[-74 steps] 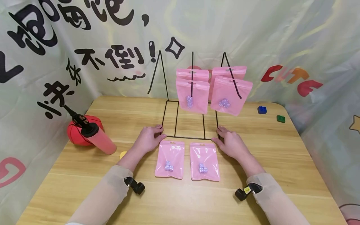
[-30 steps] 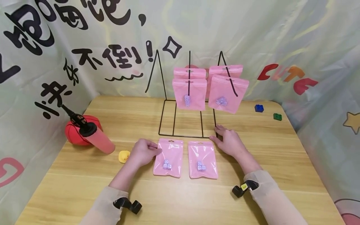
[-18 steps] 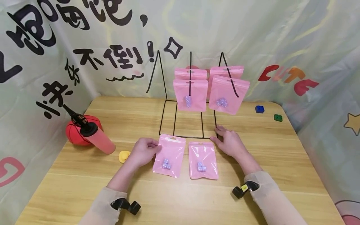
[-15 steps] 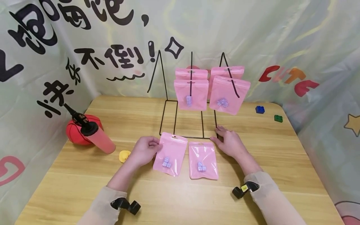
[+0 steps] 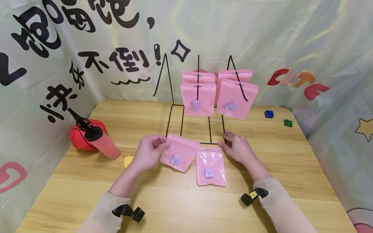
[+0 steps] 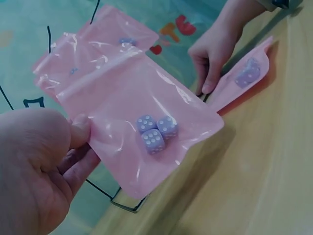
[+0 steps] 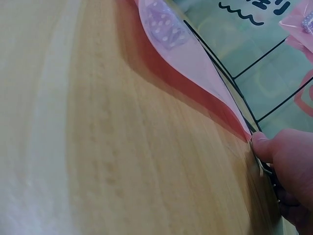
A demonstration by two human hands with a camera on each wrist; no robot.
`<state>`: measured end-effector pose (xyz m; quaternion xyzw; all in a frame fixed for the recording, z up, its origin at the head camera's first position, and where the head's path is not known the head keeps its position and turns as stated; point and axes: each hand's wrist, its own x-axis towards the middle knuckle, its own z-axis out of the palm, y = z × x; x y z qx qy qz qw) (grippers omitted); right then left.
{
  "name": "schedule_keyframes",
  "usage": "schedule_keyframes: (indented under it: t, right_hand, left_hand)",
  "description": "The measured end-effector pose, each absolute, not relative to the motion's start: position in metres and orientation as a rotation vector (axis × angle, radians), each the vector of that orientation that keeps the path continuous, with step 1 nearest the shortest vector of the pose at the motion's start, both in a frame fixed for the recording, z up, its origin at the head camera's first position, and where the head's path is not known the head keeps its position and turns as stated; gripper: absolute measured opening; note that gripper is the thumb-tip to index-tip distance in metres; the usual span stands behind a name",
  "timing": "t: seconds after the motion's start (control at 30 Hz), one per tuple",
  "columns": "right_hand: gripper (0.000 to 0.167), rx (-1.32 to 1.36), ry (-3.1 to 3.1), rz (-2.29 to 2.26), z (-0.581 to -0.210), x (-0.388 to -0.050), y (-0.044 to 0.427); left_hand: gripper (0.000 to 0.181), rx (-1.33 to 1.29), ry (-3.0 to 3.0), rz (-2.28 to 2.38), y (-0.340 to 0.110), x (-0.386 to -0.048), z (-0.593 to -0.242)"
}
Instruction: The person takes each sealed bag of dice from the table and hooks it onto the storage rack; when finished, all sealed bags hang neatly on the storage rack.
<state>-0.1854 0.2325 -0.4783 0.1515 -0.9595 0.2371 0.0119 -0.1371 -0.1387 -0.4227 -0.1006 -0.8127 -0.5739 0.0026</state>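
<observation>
My left hand pinches the upper left edge of a pink zip bag, thumb in front. The bag is lifted and tilted, and in the left wrist view purple dice show through it. My right hand holds the front right corner of a black wire display rack; in the right wrist view the thumb presses on the wire. A second pink bag with dice lies flat before the rack. Pink bags hang on the rack's middle hook and right hook; its left hook holds none.
A yellow rubber duck sits partly behind my left wrist. At the left are a pink bottle-like tube with a black top and a red ball. Blue and green toy bricks lie back right.
My left hand has let go of the rack's left corner, taken the left bag by its edge and raised it off the table, turning it clockwise. The right hand stays on the rack.
</observation>
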Motion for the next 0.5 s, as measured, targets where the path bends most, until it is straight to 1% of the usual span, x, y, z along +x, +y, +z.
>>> schedule_keyframes:
  t: [0.13, 0.5]
  right_hand:
    - [0.059, 0.475, -2.996, 0.747, -0.479, -0.185, 0.232]
    - [0.059, 0.448, -3.005, 0.775, -0.478, -0.184, 0.232]
  left_hand:
    - [0.003, -0.271, -2.482, -1.813, -0.142, -0.137, -0.415]
    - [0.012, -0.229, -2.307, -1.816, -0.157, -0.145, -0.386]
